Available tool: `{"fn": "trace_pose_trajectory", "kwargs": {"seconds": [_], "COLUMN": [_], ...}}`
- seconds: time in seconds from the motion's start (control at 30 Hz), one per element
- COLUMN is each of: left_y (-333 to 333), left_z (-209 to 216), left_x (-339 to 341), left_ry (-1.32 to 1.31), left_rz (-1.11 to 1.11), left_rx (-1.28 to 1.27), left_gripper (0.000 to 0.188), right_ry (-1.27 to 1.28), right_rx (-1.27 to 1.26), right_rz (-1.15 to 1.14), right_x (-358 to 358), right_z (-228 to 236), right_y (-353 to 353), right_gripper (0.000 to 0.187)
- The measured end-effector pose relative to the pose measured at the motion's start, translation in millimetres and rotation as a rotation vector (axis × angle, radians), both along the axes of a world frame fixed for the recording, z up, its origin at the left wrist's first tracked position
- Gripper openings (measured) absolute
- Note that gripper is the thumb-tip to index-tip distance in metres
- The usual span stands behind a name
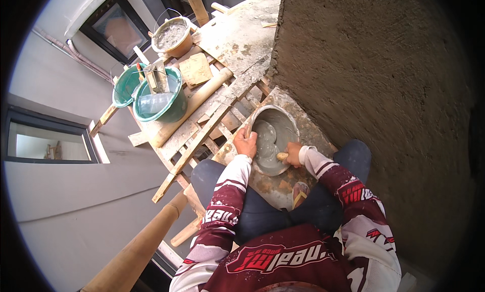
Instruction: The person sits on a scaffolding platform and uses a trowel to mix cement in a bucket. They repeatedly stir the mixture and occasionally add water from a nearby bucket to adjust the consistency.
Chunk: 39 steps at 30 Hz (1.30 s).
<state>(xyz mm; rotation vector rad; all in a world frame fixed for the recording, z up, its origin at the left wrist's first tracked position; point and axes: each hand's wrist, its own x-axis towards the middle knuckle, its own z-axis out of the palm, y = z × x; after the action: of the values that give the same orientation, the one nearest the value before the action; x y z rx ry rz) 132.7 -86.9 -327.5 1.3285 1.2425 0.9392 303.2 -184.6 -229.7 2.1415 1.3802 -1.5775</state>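
Note:
A round bucket (pixel 292 121) of wet grey cement mix (pixel 268 140) stands on the boards between my knees. My left hand (pixel 246 143) is closed on the bucket's left rim, thumb toward the inside. Over the near right part of the bucket, my right hand (pixel 293 154) grips the light wooden handle of a trowel (pixel 282 156). Its blade cannot be made out in the mix. Smooth swirls and a rounded mound show in the mix beyond the handle.
A freshly rendered wall (pixel 374 75) rises close on my right. Slatted bamboo and timber scaffolding (pixel 202 135) has gaps at the left. Beyond stand a green bucket (pixel 174 108) of water with tools, another green bucket (pixel 125 87) and an orange bucket (pixel 179 48) of mix.

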Motion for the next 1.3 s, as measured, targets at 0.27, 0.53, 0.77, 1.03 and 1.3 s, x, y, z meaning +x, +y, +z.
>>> {"fn": "trace_pose_trajectory", "kwargs": {"seconds": [0.27, 0.53, 0.77, 1.03, 1.3], "left_y": [0.8, 0.3, 1.7, -2.3, -2.8], "left_z": [9.2, 12.4, 3.1, 14.0, 11.5], "left_x": [1.0, 3.6, 5.8, 2.5, 5.5], "left_ry": [0.024, 0.011, -0.038, 0.104, 0.130], "left_rz": [0.078, 0.137, 0.147, 0.091, 0.074], "left_rx": [0.079, 0.063, 0.046, 0.071, 0.118], "left_gripper": [0.015, 0.018, 0.027, 0.016, 0.016], "right_ry": [0.501, 1.325, 1.662, 0.373, -0.015], "right_rx": [0.083, -0.081, -0.137, 0.197, -0.097], "right_rz": [-0.621, -1.509, -1.805, -0.726, -0.315], "right_x": [-25.9, -44.1, -32.5, -4.5, -8.7], "right_z": [-31.9, -85.7, -60.1, 18.4, -7.0], "right_y": [-23.8, -33.2, -59.2, -51.0, -2.1], "right_gripper": [0.022, 0.039, 0.041, 0.041, 0.047]}}
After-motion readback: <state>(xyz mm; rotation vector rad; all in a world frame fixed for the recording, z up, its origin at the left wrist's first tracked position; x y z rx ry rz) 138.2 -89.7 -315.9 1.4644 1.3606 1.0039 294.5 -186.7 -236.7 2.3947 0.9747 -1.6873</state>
